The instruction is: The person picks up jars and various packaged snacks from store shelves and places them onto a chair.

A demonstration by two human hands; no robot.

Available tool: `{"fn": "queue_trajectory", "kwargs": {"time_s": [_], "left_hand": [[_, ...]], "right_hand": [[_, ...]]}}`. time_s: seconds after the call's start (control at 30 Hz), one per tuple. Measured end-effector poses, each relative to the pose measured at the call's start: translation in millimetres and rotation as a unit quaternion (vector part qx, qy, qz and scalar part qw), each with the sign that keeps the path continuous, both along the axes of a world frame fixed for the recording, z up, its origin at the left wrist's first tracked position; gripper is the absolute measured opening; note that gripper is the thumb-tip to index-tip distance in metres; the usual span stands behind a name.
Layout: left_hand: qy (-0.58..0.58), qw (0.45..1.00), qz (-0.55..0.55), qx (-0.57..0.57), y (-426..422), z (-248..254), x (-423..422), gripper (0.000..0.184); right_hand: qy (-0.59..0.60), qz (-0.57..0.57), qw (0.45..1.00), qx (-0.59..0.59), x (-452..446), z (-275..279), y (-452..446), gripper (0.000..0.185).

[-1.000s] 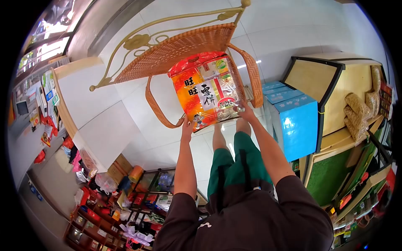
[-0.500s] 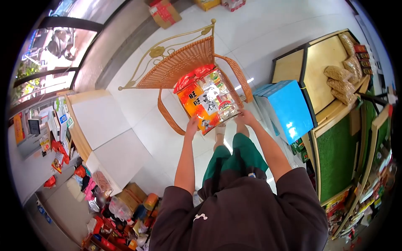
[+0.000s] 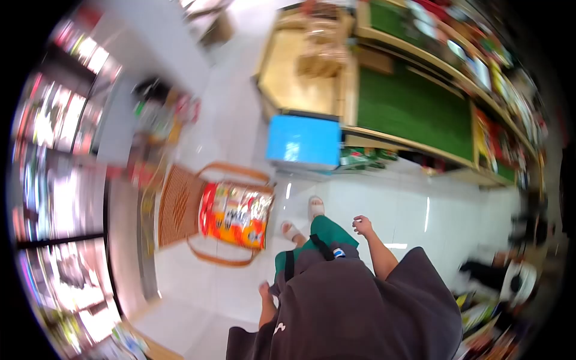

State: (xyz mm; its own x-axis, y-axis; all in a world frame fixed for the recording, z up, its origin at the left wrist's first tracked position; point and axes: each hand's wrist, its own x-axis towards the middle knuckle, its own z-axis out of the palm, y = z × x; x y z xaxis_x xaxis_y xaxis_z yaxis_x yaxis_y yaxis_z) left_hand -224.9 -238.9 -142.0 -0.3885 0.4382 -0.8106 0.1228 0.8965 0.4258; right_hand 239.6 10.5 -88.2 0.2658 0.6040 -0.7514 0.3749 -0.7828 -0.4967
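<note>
Snack bag (image 3: 235,215) is lying on the seat of the chair, and around it, from largest to smallest, the white tiled floor (image 3: 401,207) is spreading under everything. Across the top right, a display rack (image 3: 414,108) is standing with a green mat lining its tray. Beside it, a pale wooden stand (image 3: 282,78) is carrying packs on its surface. The person's dark shirt (image 3: 366,300) is filling the lower middle of the view.

The wicker chair (image 3: 179,207) is standing just ahead of the legs, toward the person's left, its woven back facing away from the body and its curved armrests (image 3: 233,169) running along either side of the bag. A blue box (image 3: 303,141) is sitting against the wooden stand, near the chair. The bag itself is showing red, orange and shiny clear plastic, its printed face turned up.

Green shorts (image 3: 331,233) are covering the upper legs, and the brown packs (image 3: 324,60) are lying blurred. Light sandals (image 3: 316,207) are resting on the floor near the chair. The right hand (image 3: 362,225) is hanging released, fingers loosely curling, well apart from the bag. The left hand (image 3: 264,290) is hanging near the chair, clear of the bag; blur is hiding whether its fingers are clenching.
</note>
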Motion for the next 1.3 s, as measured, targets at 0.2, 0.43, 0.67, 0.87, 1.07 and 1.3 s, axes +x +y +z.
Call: {"fn": "queue_trajectory", "kwargs": {"time_s": [0.2,0.43,0.67,0.87,1.07,1.3], "left_hand": [[-0.097,0.965,-0.227,-0.085,95,38,-6,0.03],[-0.071,0.971,-0.226,0.029,336,28,65,0.026],[-0.123,0.88,-0.424,0.173,421,117,381,0.026],[-0.131,0.595,-0.75,0.259,392,73,566,0.026],[-0.142,0.562,-0.777,0.244,376,72,671,0.026],[-0.089,0.652,-0.752,0.029,439,19,729,0.027]], "right_hand": [[0.088,-0.31,0.947,0.009,65,-7,-92,0.033],[0.156,-0.424,0.892,-0.011,137,-7,-177,0.036],[0.118,-0.594,0.793,0.057,226,3,-249,0.037],[0.211,-0.787,0.511,0.275,271,40,-282,0.044],[0.24,-0.811,0.445,0.295,288,31,-283,0.042],[0.108,-0.802,0.584,0.061,349,7,-286,0.038]]}}
